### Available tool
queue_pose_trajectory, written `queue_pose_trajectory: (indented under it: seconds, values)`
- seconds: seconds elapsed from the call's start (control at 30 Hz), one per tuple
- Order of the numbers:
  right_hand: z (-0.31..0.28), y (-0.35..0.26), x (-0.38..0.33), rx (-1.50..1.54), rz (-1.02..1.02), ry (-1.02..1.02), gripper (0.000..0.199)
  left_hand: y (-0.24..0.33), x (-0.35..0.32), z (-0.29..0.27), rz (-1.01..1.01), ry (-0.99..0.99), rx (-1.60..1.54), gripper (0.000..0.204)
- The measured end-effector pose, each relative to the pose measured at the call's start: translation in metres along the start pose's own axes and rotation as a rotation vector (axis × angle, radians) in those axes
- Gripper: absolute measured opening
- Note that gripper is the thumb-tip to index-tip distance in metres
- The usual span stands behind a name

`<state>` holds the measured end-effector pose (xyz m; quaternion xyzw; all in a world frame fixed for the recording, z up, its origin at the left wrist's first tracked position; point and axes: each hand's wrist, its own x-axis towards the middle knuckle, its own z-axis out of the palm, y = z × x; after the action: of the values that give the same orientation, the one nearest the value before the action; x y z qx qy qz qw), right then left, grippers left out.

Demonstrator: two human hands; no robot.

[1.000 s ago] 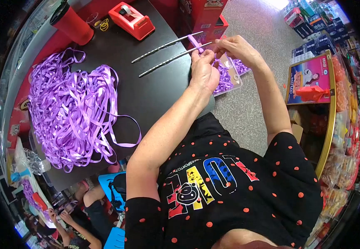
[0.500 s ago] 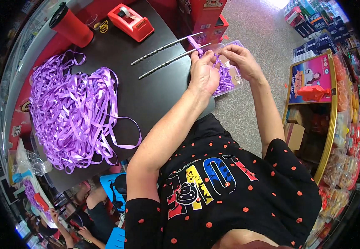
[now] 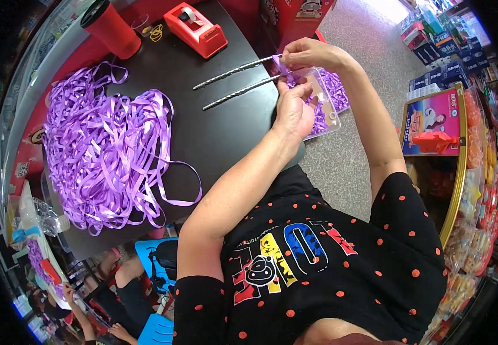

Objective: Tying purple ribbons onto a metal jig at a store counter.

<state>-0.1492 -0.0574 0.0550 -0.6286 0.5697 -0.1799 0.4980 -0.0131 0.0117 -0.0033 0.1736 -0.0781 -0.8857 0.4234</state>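
Two long metal drill bits (image 3: 233, 99) jut side by side over the dark tabletop, fluted ends to the left. A purple ribbon (image 3: 283, 70) is looped about their smooth ends. At the far rod, my right hand (image 3: 315, 54) pinches the ribbon with bent fingers. My left hand (image 3: 296, 112) is just below, thumb and forefinger closed on the ribbon by the near rod; its exact grip is partly hidden. Under my hands is a clear plastic box (image 3: 325, 133) holding small purple ribbon pieces. A big tangled heap of purple ribbon (image 3: 111, 155) covers the table's left side.
On the dark table (image 3: 203, 138) stand a red tumbler (image 3: 112, 30) and a red tape dispenser (image 3: 197, 30). A second batch of purple pieces (image 3: 335, 89) lies beyond the box. Red cartons (image 3: 295, 20) rise behind. To the right is a gold-framed display case (image 3: 453, 190).
My right hand has moved left and away from me, over to the far rod, and grips the ribbon there. My left hand has shifted below the near rod. The view has moved slightly.
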Motion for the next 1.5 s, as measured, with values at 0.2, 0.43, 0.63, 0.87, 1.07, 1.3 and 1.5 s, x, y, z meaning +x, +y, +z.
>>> queue_pose_trajectory:
  seconds: [0.2,0.43,0.63,0.87,1.07,1.3,1.5]
  values:
    - [0.005,-0.001,0.004,-0.099,-0.002,0.093,0.030,-0.001,0.001,-0.002,0.019,-0.003,0.001,0.059]
    - [0.005,0.008,0.004,-0.120,-0.016,0.149,0.031,-0.001,0.001,0.001,0.034,0.002,0.006,0.058]
    - [0.012,0.003,0.002,-0.298,0.040,0.228,0.037,0.003,-0.002,0.003,-0.003,0.049,0.015,0.057]
    - [0.029,0.012,-0.009,-0.248,0.060,0.382,0.041,0.004,-0.003,0.001,-0.006,0.057,0.017,0.053]
    - [0.028,0.070,0.002,0.784,0.127,0.131,0.029,0.004,-0.005,0.004,-0.067,0.058,-0.039,0.051]
    - [0.061,0.075,0.034,1.143,-0.036,-0.141,0.038,0.010,-0.009,0.004,-0.093,0.051,-0.086,0.051]
    - [0.057,0.103,0.062,1.093,-0.177,-0.316,0.036,0.010,-0.011,0.007,-0.124,0.069,-0.107,0.052]
